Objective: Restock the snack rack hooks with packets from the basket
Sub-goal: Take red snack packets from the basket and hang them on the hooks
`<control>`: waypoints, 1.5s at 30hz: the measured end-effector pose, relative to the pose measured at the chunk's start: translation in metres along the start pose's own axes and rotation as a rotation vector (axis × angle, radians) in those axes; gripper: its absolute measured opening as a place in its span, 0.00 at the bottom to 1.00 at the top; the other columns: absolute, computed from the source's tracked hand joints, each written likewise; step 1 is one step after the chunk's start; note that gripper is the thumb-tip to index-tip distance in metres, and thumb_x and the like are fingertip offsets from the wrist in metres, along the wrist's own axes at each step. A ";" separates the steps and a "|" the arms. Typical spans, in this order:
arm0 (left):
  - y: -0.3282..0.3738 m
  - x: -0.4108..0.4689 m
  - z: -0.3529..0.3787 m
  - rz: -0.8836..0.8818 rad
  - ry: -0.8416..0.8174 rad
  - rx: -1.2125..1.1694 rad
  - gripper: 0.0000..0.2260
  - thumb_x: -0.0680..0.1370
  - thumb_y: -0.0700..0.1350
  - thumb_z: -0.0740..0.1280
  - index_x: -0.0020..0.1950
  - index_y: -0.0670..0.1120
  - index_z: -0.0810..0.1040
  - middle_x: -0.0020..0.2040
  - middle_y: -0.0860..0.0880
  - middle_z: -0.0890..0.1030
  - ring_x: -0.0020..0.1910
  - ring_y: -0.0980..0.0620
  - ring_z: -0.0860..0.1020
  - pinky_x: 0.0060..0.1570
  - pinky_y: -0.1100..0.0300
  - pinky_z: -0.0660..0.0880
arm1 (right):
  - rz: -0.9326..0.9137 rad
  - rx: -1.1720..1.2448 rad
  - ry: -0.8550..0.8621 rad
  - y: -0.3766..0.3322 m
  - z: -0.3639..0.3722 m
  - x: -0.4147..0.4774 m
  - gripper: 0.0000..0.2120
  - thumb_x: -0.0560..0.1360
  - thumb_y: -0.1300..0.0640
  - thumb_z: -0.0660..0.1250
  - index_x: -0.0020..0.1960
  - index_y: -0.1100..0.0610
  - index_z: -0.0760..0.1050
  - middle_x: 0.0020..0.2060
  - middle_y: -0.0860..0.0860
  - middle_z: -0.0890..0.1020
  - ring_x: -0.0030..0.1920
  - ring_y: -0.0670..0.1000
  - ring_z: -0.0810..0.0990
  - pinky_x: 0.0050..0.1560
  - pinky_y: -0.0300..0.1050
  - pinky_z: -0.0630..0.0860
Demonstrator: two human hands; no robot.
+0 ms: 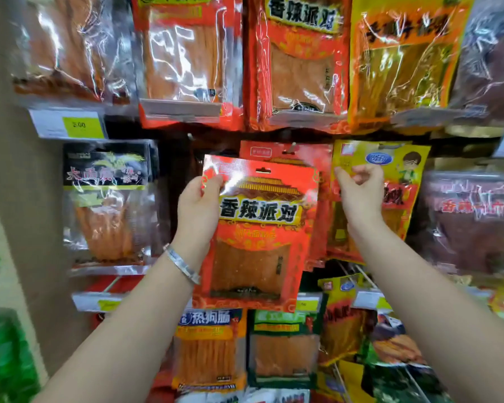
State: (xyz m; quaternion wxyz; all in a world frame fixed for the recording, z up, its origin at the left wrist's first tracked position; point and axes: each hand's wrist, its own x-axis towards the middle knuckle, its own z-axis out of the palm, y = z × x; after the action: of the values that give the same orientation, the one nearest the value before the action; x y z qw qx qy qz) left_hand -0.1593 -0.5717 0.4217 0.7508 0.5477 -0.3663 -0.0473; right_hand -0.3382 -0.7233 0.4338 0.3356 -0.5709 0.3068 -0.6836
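Note:
My left hand (197, 205) grips a red snack packet (256, 237) by its upper left edge and holds it upright in front of the rack. Its hang hole (263, 170) sits below and left of a hook (291, 148) that carries matching red packets (285, 154) behind it. My right hand (361, 193) is loosely curled just right of the held packet, in front of a yellow packet (390, 167) hanging on the rack; nothing is visibly held in it. The basket is out of view.
Snack packets hang in rows all around: black-topped packet (108, 199) at left, red and yellow ones (297, 62) above, orange and green ones (282, 347) below. Price tags (70, 123) stick out on the hook ends. A beige wall (3, 141) borders the left.

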 end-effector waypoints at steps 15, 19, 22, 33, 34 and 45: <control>0.026 -0.010 0.044 0.579 -0.029 0.448 0.26 0.74 0.45 0.60 0.73 0.46 0.64 0.63 0.47 0.69 0.65 0.51 0.65 0.67 0.58 0.60 | -0.173 0.142 -0.205 -0.025 -0.003 0.018 0.10 0.71 0.46 0.66 0.37 0.47 0.66 0.36 0.52 0.73 0.38 0.49 0.72 0.41 0.47 0.68; 0.036 -0.012 0.062 0.591 -0.205 0.456 0.29 0.74 0.46 0.58 0.76 0.47 0.58 0.60 0.52 0.66 0.64 0.54 0.64 0.65 0.62 0.59 | -0.182 0.169 -0.215 -0.033 0.005 0.025 0.11 0.74 0.50 0.66 0.38 0.48 0.65 0.34 0.51 0.70 0.35 0.45 0.69 0.39 0.45 0.65; 0.035 -0.010 0.068 0.597 -0.196 0.412 0.28 0.74 0.45 0.59 0.74 0.46 0.63 0.60 0.54 0.65 0.63 0.57 0.64 0.66 0.56 0.65 | -0.126 0.175 -0.207 -0.033 0.012 0.031 0.13 0.76 0.53 0.66 0.37 0.50 0.64 0.34 0.52 0.70 0.35 0.47 0.69 0.39 0.45 0.66; 0.026 -0.011 0.069 0.541 -0.207 0.279 0.30 0.75 0.44 0.61 0.76 0.52 0.56 0.69 0.53 0.64 0.69 0.56 0.64 0.67 0.58 0.66 | -0.096 0.015 -0.181 0.005 0.019 0.034 0.12 0.75 0.48 0.68 0.48 0.53 0.68 0.37 0.47 0.71 0.39 0.45 0.71 0.39 0.40 0.66; 0.023 -0.011 0.068 0.536 -0.214 0.286 0.30 0.75 0.45 0.61 0.76 0.54 0.56 0.69 0.53 0.64 0.70 0.56 0.64 0.67 0.57 0.65 | -0.126 -0.013 -0.158 0.009 0.019 0.031 0.14 0.74 0.50 0.69 0.53 0.53 0.67 0.41 0.45 0.71 0.39 0.43 0.71 0.40 0.39 0.67; -0.079 -0.009 0.042 0.395 -0.332 0.802 0.25 0.73 0.47 0.65 0.70 0.52 0.67 0.74 0.50 0.59 0.74 0.48 0.56 0.70 0.53 0.56 | -0.725 -0.819 -0.400 0.076 0.002 -0.031 0.27 0.70 0.56 0.72 0.67 0.57 0.71 0.68 0.58 0.70 0.71 0.61 0.66 0.64 0.61 0.68</control>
State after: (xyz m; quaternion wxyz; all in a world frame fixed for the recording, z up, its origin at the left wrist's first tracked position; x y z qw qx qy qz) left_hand -0.1651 -0.6317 0.3552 0.4059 0.6992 -0.5678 0.1547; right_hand -0.3242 -0.7424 0.3554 -0.1167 -0.8407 0.2616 -0.4595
